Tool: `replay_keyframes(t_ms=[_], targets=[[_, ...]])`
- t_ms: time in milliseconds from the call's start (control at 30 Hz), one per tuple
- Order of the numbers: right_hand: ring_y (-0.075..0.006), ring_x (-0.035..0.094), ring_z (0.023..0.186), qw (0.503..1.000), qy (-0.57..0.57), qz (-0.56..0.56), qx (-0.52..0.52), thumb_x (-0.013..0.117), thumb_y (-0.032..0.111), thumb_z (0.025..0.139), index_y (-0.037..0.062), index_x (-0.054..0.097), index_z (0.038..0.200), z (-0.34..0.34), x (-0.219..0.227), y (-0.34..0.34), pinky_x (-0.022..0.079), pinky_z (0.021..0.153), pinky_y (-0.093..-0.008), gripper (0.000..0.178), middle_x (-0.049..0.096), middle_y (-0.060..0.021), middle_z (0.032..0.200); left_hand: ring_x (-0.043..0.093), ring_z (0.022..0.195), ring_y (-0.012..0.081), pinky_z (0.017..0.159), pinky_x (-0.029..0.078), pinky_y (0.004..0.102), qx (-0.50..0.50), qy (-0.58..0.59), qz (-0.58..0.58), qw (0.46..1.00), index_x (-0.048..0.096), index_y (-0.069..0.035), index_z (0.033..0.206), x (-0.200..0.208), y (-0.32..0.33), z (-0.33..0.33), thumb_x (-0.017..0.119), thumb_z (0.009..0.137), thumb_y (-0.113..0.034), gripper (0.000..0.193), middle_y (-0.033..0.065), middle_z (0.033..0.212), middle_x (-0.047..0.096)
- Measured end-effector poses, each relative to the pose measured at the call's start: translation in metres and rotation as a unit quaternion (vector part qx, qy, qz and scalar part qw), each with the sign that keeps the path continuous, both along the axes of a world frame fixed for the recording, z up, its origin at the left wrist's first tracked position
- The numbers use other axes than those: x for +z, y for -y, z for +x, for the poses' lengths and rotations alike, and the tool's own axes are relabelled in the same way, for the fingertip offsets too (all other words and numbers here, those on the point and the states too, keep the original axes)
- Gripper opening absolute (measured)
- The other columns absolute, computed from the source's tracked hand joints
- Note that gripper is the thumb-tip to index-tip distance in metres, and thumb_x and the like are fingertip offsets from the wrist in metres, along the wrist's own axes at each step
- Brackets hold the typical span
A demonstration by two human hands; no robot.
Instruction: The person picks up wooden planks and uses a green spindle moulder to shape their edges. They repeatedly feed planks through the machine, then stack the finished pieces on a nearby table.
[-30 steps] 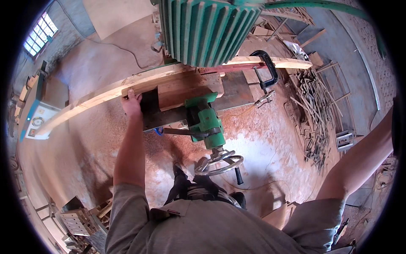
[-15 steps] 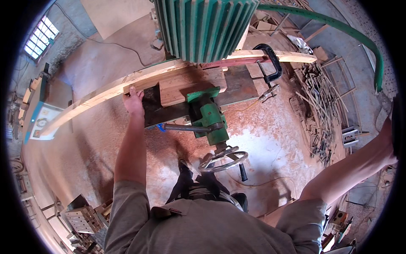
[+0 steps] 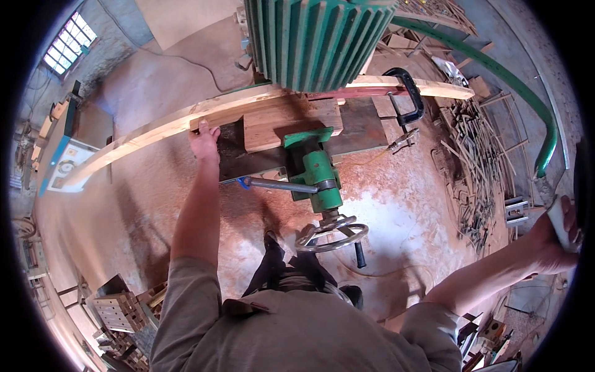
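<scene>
In the head view, the right hand (image 3: 553, 251) wraps a pale, curved, handle-like piece (image 3: 561, 224); ahead-left, the left hand (image 3: 204, 142) thumbs a long, pale wooden beam (image 3: 155, 130), its finger closure unclear. Steadying seems the step; the next move likely calls for even pressure. Well left of that hand, a blue-edged white panel (image 3: 77, 154) shows no legible writing.

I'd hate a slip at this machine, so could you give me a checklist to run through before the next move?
1. Left hand at the beam: ok, at its near side.
2. Right hand free: not ok, it holds a pale object.
3. Clamp tight: cannot tell, though it spans the beam.
4. Handwheel clear of both hands: ok, neither touches it.
5. Beam's contact under the green housing: cannot tell, the housing hides it.
</scene>
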State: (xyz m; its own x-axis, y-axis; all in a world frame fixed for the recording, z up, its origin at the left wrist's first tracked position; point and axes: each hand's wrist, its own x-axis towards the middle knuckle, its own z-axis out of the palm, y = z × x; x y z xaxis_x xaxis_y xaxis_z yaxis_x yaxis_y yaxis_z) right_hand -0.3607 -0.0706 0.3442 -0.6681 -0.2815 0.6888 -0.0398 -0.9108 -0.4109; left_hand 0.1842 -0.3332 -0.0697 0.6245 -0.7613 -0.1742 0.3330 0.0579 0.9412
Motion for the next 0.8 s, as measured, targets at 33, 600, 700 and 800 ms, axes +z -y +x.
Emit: replay_keyframes(t_ms=[33, 600, 700, 800], targets=[[-0.0214, 0.042, 0.062, 1.0, 0.001, -0.011, -0.001, 0.075, 0.048, 0.063, 0.0102, 0.052, 0.073, -0.004, -0.008, -0.008, 0.035, 0.067, -0.041, 0.045, 0.041, -0.0056, 0.063, 0.062, 0.071, 0.0193, 0.064, 0.057, 0.0305, -0.005, 0.002, 0.003, 1.0, 0.037, -0.002, 0.12, 0.002, 0.002, -0.004, 0.057, 0.091, -0.019, 0.04, 0.0121, 0.099, 0.055], [-0.0203, 0.045, 0.077, 0.997, -0.011, 0.016, 0.068, 0.075, 0.04, 0.071, 0.0119, 0.057, 0.081, 0.034, -0.139, -0.05, 0.031, 0.095, -0.0469, 0.035, 0.043, 0.0022, 0.071, 0.063, 0.074, 0.0206, 0.067, 0.056, 0.0323, -0.01, 0.004, 0.008, 1.0, 0.036, 0.001, 0.12, 0.008, -0.001, -0.006, 0.058, 0.091, -0.02, 0.042, 0.0137, 0.101, 0.055], [-0.0224, 0.045, 0.078, 0.998, 0.02, 0.024, 0.058, 0.073, 0.041, 0.073, 0.0108, 0.058, 0.085, 0.035, -0.156, -0.054, 0.028, 0.099, -0.0504, 0.036, 0.042, 0.001, 0.071, 0.063, 0.074, 0.021, 0.067, 0.056, 0.0325, -0.005, 0.005, 0.014, 1.0, 0.036, 0.001, 0.119, 0.009, -0.001, -0.006, 0.058, 0.091, -0.02, 0.042, 0.0139, 0.101, 0.054], [-0.0282, 0.049, 0.093, 0.996, 0.01, 0.045, 0.079, 0.071, 0.041, 0.074, 0.0093, 0.061, 0.095, 0.033, -0.175, -0.065, 0.023, 0.107, -0.054, 0.039, 0.053, -0.0036, 0.081, 0.063, 0.073, 0.0214, 0.066, 0.057, 0.0326, -0.005, 0.009, 0.017, 1.0, 0.036, 0.002, 0.118, 0.007, 0.0, -0.004, 0.058, 0.091, -0.02, 0.041, 0.0142, 0.1, 0.054]])
